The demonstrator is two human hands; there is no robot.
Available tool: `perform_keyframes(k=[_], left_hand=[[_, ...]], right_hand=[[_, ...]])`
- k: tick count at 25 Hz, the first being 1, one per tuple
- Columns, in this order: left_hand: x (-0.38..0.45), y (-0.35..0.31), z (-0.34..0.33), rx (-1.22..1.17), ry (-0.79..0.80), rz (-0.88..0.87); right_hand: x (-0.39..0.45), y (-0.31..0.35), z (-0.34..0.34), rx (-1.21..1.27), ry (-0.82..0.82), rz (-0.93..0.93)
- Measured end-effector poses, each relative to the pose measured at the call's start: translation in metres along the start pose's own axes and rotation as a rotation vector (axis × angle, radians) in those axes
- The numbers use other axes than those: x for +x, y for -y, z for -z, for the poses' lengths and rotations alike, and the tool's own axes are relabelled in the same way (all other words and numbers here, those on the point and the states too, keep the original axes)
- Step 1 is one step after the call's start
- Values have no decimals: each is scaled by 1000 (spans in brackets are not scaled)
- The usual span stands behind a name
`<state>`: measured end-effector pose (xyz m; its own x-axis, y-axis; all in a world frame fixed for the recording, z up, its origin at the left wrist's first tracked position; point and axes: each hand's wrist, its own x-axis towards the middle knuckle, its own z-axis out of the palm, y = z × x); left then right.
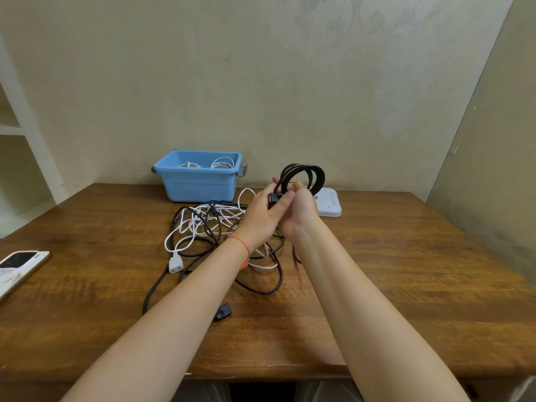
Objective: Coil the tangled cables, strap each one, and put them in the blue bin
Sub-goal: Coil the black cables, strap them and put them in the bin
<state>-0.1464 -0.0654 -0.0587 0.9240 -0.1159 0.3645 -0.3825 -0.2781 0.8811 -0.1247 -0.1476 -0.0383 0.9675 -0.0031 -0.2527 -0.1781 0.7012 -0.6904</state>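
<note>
Just right of frame centre, the left hand [262,213] and right hand [300,211] both grip a black cable coil [304,177] of several glossy round loops, held upright above the wooden table [406,271]. Below them, centre-left, lies a tangle of black and white cables [208,227]. The blue plastic bin [198,184], upper centre-left, holds coiled white cables [222,163].

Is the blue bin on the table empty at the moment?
No, the blue bin holds white cable coils.
</note>
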Motion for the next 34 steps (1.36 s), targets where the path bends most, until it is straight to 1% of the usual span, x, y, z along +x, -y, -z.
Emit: perform_keyframes(k=[2, 3, 4, 5, 6, 8, 10, 11, 12, 13, 14, 15, 16, 18, 20, 21, 23, 25, 27, 29, 30, 31, 32, 34], left_hand=[[3, -9, -5, -39, -73, 29], [4, -12, -7, -69, -155, 59], [5, -14, -9, -91, -255, 100], [8, -14, -8, -93, -342, 144], [9, -15, -5, -73, -394, 187], [11, -15, 4, 17, -401, 242], [15, -15, 18, 161, -342, 272], [18, -16, 24, 249, -290, 271], [20, -17, 29, 343, -216, 254], [21, -21, 32, 441, -118, 222], [22, -25, 34, 540, -10, 178], [22, -28, 34, 628, 83, 139], [22, -28, 32, 700, 148, 109], [21, -25, 26, 771, 175, 56], [19, -20, 21, 695, 145, 42], [19, -16, 20, 612, 128, 60], [18, -10, 20, 429, 130, 144], [17, -4, 24, 251, 159, 244], [19, 2, 29, 76, 152, 331], [23, 3, 34, -54, 106, 362], [25, 3, 35, -88, 87, 355], [26, 3, 35, -116, 71, 347], [26, 0, 33, -135, 68, 331], [24, -5, 27, -131, 16, 318]], right_hand=[[-3, -9, -2, 22, 133, -12], [-7, -12, -4, -3, 178, -24], [-9, -14, -5, -73, 184, -32], [-8, -13, -5, -172, 167, -34], [-7, -10, -3, -279, 131, -14], [-5, 2, 3, -469, 33, 108], [-8, 18, 9, -765, 7, 334], [-14, 25, 9, -918, 41, 419], [-19, 29, 8, -1017, 99, 448], [-24, 33, 6, -1014, 170, 391], [-25, 35, 5, -953, 227, 292], [-27, 36, 3, -905, 247, 215], [-24, 34, 2, -920, 216, 195], [-13, 27, 2, -1036, 93, 301], [-7, 19, 2, -1011, -5, 440], [-6, 17, 3, -957, -33, 461], [-8, 18, 8, -918, -53, 425], [-14, 20, 10, -983, -20, 403], [-20, 21, 13, -1070, 51, 424], [-22, 19, 17, -1118, 160, 429], [-21, 16, 20, -1097, 203, 434], [-20, 12, 21, -1030, 215, 442], [-20, 10, 19, -921, 185, 432], [-20, 8, 14, -570, 110, 301]])
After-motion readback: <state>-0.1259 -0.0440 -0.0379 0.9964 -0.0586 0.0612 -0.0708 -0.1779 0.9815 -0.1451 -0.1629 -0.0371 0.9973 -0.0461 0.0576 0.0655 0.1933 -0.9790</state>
